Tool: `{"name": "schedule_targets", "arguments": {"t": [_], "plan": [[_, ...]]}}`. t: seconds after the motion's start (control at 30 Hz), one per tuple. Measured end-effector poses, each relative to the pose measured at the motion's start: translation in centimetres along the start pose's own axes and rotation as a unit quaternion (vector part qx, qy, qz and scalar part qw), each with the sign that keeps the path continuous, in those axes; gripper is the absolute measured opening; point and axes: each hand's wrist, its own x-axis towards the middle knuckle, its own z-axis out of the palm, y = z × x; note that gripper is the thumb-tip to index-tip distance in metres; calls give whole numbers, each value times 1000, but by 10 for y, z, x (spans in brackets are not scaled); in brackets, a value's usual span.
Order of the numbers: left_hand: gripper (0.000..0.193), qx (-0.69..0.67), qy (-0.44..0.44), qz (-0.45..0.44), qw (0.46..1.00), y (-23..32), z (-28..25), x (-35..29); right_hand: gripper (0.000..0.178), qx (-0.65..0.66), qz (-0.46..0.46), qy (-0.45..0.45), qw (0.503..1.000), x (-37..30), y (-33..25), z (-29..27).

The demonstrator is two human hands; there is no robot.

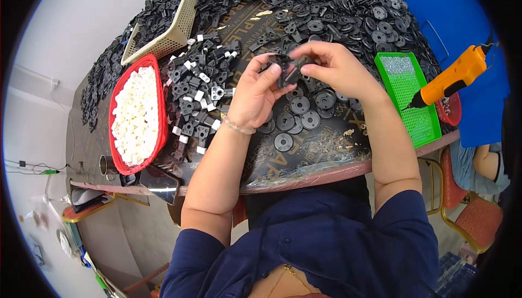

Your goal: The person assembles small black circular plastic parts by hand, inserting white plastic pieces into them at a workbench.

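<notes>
My left hand (pixel 254 92) and right hand (pixel 330 68) both pinch black part (pixel 291 71) above discs (pixel 298 114); red basket (pixel 159 83) left.

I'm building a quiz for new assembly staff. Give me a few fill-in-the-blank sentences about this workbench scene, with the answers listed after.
1. The left hand and right hand together hold a small ____ plastic part.
2. The red basket holds small ____ pieces.
3. The orange power screwdriver hangs beside the ____ tray.
4. The black discs lie ____ the hands.

Missing words: black; white; green; below
</notes>
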Motion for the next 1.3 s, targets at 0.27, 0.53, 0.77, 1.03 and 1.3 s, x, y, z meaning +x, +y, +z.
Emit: {"name": "schedule_targets", "arguments": {"t": [0.27, 0.53, 0.77, 1.03, 1.3], "plan": [[27, -4, -24, -16, 1000, -3, 0, -1, 32, -88, 17, 120, 989, -4, -4, 17], [26, -63, -60, -45, 995, 1, 2, -4, 34, -80, -93, 210, 970, -1, -7, 24], [21, -83, -47, -32, 995, -6, 11, -5, 37, -175, -188, 257, 932, 2, -4, 34], [24, -18, -74, -32, 997, 2, -3, -4, 33, -185, -194, 231, 935, 1, -4, 31], [23, 368, 4, 98, 925, 4, 8, -10, 19, 144, 13, 133, 980, 4, 5, 17]]}}
